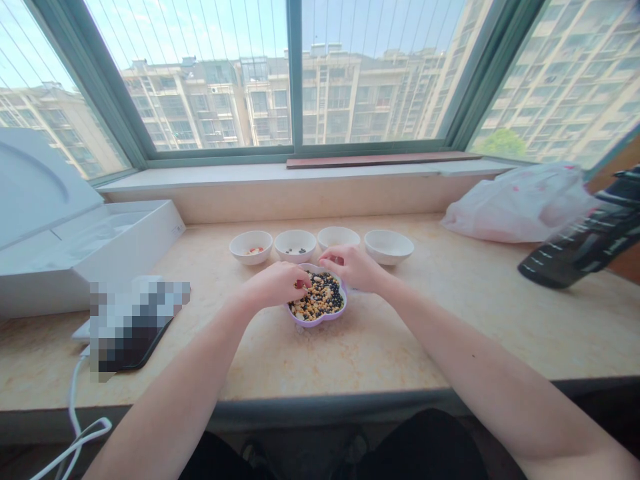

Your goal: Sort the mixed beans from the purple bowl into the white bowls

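Note:
A lavender-rimmed, lobed dish [320, 323] stands on the counter, full of mixed black beans, yellow kernels and pale larger beans. Over its left side is my left hand [280, 283], its fingers bent together and dipping to the beans. My right hand [354, 267] hovers at the dish's far right edge, beside a white bowl [339, 235], with fingertips drawn together; whatever is in them is hidden. To the left, one white bowl [251, 258] holds a few red and pale pieces and another bowl [295, 237] a few dark beans. The rightmost white bowl [389, 257] shows only its white inside.
An open white box [95, 260] sits at the left, with a blurred-out phone-like object [145, 333] and white cable [75, 393] before it. A plastic bag [515, 203] and leaning dark bottle [575, 240] stand right. Windows rise behind the ledge.

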Action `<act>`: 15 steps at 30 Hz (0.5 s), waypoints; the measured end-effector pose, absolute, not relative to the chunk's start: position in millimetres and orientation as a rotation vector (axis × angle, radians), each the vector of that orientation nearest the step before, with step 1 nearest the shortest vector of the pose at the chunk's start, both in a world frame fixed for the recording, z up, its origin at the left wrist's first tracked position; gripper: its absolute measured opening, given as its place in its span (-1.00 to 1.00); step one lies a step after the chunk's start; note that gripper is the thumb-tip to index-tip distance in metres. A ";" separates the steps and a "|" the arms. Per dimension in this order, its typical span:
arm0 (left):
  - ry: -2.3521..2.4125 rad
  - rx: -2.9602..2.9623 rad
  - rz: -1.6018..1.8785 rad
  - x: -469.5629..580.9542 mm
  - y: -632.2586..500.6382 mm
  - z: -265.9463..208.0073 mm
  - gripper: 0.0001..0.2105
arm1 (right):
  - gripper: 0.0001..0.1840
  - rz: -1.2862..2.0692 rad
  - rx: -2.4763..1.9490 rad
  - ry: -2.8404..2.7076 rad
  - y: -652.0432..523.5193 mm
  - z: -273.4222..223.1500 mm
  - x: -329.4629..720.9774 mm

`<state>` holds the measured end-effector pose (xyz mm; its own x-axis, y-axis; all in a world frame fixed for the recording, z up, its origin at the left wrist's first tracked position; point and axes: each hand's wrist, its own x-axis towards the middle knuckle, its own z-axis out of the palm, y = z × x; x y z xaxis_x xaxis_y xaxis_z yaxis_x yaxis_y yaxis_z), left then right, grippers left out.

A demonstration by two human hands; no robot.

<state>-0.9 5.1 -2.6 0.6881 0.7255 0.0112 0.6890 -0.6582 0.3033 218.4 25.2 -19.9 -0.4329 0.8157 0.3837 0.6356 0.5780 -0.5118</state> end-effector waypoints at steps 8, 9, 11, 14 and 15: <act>1.076 2.655 0.227 5.8 8.5 -11.9 -0.78 | -0.79 0.466 -1.089 -2.226 23.4 -24.2 213.2; 1.069 2.671 0.223 6.5 8.6 -12.0 -0.79 | -0.79 0.472 -1.089 -2.223 23.4 -24.1 213.3; 1.064 2.702 0.213 7.9 8.3 -12.0 -0.79 | -0.79 0.483 -1.085 -2.221 23.4 -23.9 213.5; 1.071 2.722 0.226 9.5 7.1 -11.6 -0.80 | -0.78 0.488 -1.078 -2.226 23.6 -24.0 213.7; 1.071 2.728 0.234 9.9 6.7 -11.4 -0.80 | -0.79 0.489 -1.079 -2.227 23.7 -24.1 213.7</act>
